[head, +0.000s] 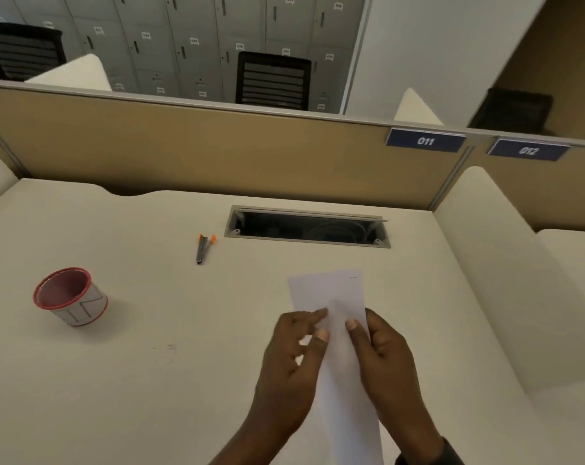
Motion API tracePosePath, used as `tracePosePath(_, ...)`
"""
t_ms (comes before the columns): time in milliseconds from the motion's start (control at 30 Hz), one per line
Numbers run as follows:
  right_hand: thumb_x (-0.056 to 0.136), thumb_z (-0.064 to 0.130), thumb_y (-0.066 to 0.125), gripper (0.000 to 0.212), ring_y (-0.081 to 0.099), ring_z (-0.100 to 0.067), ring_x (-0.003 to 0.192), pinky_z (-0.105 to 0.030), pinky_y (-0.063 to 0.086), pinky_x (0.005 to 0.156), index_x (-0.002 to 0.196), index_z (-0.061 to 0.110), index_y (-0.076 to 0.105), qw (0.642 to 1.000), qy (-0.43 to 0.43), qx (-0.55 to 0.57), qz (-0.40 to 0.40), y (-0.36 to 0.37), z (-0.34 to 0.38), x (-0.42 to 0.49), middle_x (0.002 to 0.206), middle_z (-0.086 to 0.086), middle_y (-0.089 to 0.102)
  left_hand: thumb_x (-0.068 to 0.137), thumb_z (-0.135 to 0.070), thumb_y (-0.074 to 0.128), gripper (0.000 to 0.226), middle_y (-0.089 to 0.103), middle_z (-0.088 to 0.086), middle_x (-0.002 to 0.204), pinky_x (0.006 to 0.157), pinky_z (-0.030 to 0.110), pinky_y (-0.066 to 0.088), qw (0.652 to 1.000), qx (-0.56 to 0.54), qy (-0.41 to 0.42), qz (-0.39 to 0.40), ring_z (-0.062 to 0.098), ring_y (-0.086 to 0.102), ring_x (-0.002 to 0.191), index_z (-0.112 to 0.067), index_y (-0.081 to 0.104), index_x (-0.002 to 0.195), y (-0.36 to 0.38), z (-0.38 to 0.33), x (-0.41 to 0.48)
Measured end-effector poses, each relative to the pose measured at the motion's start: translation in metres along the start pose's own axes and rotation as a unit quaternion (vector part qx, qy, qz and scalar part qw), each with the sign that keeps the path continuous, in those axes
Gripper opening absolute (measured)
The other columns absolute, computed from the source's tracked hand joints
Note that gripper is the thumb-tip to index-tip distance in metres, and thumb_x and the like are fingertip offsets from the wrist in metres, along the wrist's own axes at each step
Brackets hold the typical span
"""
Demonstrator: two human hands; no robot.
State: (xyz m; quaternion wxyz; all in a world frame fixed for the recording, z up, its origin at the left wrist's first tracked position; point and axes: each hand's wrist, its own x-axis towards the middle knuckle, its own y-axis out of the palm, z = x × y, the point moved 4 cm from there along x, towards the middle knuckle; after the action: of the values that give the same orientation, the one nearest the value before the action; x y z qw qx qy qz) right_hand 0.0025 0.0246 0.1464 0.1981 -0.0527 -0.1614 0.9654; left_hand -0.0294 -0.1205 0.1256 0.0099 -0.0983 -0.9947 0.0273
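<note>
A long white strip of folded paper point(331, 293) is held above the cream desk point(150, 380), running from near me toward the desk's middle. My left hand point(291, 370) pinches its left edge between thumb and fingers. On the right edge, my right hand point(385, 360) grips the paper, thumb on top. A small grey stapler point(202, 248) with orange ends lies further back on the desk, apart from both hands.
A red-rimmed round cup point(68, 295) stands at the left. An open cable slot point(306, 226) is cut into the desk's far side. Tan partition point(217, 149) with plates 011 and 012 closes the back; a cream divider point(505, 263) bounds the right.
</note>
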Motion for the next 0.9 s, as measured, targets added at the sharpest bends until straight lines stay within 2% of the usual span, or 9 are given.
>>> tracePosePath(67,0.101,0.025,0.053,0.022,0.071,-0.009,0.095,-0.032,0.057,0.083,0.111,0.031,0.071,0.998,0.025,0.057,0.018,-0.026,0.005,-0.001,0.102,0.013,0.075,0.093,-0.04,0.063,0.04,0.061,-0.02,0.126,0.089,0.018,0.052,0.997,0.051,0.032,-0.056,0.003,0.061,0.117,-0.032,0.061,0.132,0.0,-0.003,0.005)
tracePosePath(133,0.1,0.021,0.054,0.023,0.072,-0.017,0.096,-0.036,0.057,0.085,0.112,0.028,0.071,0.992,0.043,0.108,0.043,-0.044,0.011,-0.001,0.104,0.007,0.076,0.091,-0.041,0.074,0.061,0.055,-0.016,0.138,0.103,0.029,0.047,0.995,0.043,-0.032,-0.089,0.005,0.055,0.124,-0.031,0.049,0.147,-0.008,0.007,0.015)
tracePosePath(233,0.097,0.02,0.055,0.026,0.072,-0.026,0.098,-0.039,0.056,0.086,0.118,0.023,0.07,0.981,0.06,0.169,0.069,-0.067,0.013,-0.001,0.109,-0.002,0.075,0.069,-0.057,0.079,0.097,0.055,-0.013,0.148,0.118,0.044,0.036,0.983,-0.076,-0.161,0.044,0.012,0.049,0.139,-0.035,0.04,0.155,-0.005,0.02,0.03)
tracePosePath(300,0.094,0.021,0.056,0.028,0.071,-0.027,0.099,-0.041,0.056,0.088,0.119,0.019,0.069,0.976,0.067,0.196,0.074,-0.082,0.012,0.001,0.111,-0.004,0.075,0.065,-0.053,0.075,0.087,0.065,-0.008,0.142,0.115,0.048,0.04,0.956,-0.172,-0.18,0.152,0.017,0.058,0.135,-0.03,0.053,0.146,0.006,0.02,0.029)
tracePosePath(367,0.095,0.02,0.056,0.028,0.071,-0.026,0.099,-0.04,0.058,0.087,0.12,0.018,0.068,0.975,0.062,0.205,0.062,-0.097,0.008,0.005,0.111,-0.004,0.075,0.066,-0.044,0.077,0.076,0.072,0.002,0.134,0.108,0.048,0.047,0.949,-0.186,-0.183,0.177,0.023,0.067,0.125,-0.02,0.063,0.137,0.014,0.018,0.025)
tracePosePath(467,0.097,0.02,0.055,0.022,0.073,-0.019,0.093,-0.029,0.06,0.076,0.114,0.024,0.069,0.984,0.04,0.174,0.015,-0.116,0.0,0.014,0.104,0.003,0.076,0.068,-0.035,0.084,0.057,0.078,0.01,0.117,0.1,0.049,0.055,0.971,-0.14,-0.17,0.097,0.032,0.074,0.11,-0.013,0.074,0.119,0.018,0.018,0.025)
tracePosePath(567,0.1,0.021,0.053,0.023,0.072,-0.018,0.097,-0.029,0.059,0.079,0.117,0.021,0.069,0.99,0.021,0.143,0.0,-0.128,-0.011,0.022,0.107,0.002,0.075,0.091,-0.014,0.077,0.013,0.082,0.008,0.099,0.088,0.047,0.059,0.987,-0.068,-0.144,0.037,0.034,0.078,0.094,-0.013,0.08,0.103,0.024,0.011,0.025)
tracePosePath(800,0.1,0.024,0.054,0.02,0.071,-0.02,0.096,-0.031,0.059,0.08,0.112,0.025,0.07,0.992,0.012,0.124,-0.026,-0.144,-0.029,0.035,0.104,0.004,0.075,0.095,-0.011,0.071,0.013,0.082,-0.002,0.087,0.071,0.034,0.059,0.995,-0.006,-0.097,-0.001,0.014,0.076,0.073,-0.021,0.079,0.093,0.044,-0.004,0.021)
tracePosePath(900,0.098,0.033,0.058,0.033,0.067,-0.012,0.104,-0.018,0.054,0.08,0.13,0.027,0.058,0.996,0.002,0.009,-0.087,-0.151,-0.035,0.039,0.125,0.009,0.066,0.095,-0.013,0.072,0.015,0.082,-0.005,0.087,0.07,0.033,0.06,0.996,-0.006,-0.083,-0.016,0.015,0.078,0.075,-0.025,0.079,0.092,0.049,-0.009,0.021)
